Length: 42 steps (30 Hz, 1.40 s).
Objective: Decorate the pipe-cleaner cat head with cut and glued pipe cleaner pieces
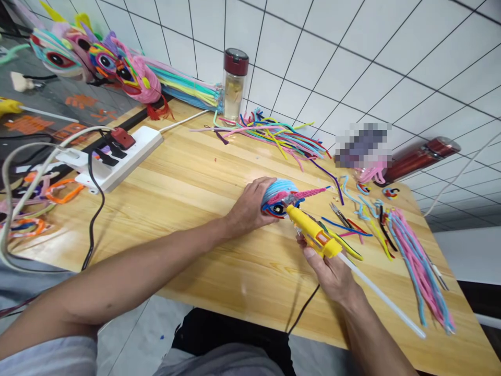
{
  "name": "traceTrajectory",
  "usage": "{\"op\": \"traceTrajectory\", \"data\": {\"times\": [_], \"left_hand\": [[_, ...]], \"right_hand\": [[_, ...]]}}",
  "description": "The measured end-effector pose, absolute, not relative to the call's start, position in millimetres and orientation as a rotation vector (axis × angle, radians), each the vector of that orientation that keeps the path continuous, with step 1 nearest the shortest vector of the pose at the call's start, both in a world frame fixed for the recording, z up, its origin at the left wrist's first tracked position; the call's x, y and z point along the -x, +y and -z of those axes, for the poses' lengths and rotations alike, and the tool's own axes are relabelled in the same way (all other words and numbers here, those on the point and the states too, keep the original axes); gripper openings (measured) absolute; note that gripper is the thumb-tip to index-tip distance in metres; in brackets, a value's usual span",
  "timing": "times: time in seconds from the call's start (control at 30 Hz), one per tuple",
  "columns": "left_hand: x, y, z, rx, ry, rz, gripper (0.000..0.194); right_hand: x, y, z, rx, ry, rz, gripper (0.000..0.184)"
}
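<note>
My left hand (250, 205) is wrapped round the left side of a blue pipe-cleaner creature head (282, 186) with a dark eye and a pink twisted horn (313, 192) pointing right. In my right hand (329, 269) is a yellow hot glue gun (311, 227), its fingers closed round the handle. The nozzle meets the head just above the eye, near the horn's base; whether it touches, I cannot tell. A long white glue stick (383, 295) sticks out of the gun's back end. Below the gun hangs its black cord (304, 310).
Loose pipe cleaners (274, 133) lie along the wall beside a glass bottle (235, 86). Small scissors (340, 213) and a pink and blue bundle (418, 266) are at the right, with a red thermos (422, 159) behind. A power strip (129, 156) and finished heads (136, 78) occupy the left.
</note>
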<state>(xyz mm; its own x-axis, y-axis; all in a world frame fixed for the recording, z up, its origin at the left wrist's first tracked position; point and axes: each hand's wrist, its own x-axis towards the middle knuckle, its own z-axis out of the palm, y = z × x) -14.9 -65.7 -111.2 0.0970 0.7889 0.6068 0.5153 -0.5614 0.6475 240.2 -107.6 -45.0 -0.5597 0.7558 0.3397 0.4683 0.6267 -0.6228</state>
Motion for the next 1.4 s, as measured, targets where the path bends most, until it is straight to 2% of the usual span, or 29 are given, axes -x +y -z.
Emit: {"op": "traceTrajectory", "data": {"times": [1.4], "left_hand": [[14.6,-66.0,109.2,-2.141,1.292,-1.427,0.096]], "right_hand": [[-235.1,-107.3,35.9,0.932,-2.349,-0.390,0.015]]}}
